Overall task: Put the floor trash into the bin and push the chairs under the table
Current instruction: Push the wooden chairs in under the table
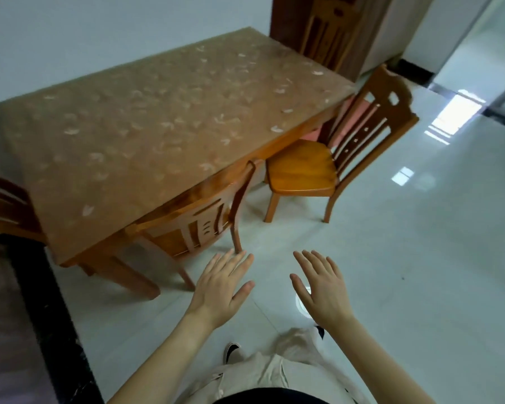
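Observation:
A wooden table (146, 135) under a brown patterned cover fills the upper left. One wooden chair (199, 225) stands tucked under the table's near side, only its backrest showing. A second chair (303, 173) stands at the table's right corner, its seat mostly out on the floor. My left hand (219, 290) hovers with straight fingers just below the tucked chair's backrest, apart from it. My right hand (318, 287) is spread flat over the floor, holding nothing. No bin and no floor trash is in view.
Another chair (3, 205) stands at the table's left end and one more chair (330, 33) at the far end by a dark wooden cabinet. A black floor strip (41, 301) runs along the left. White tiled floor (405, 272) spreads to the right.

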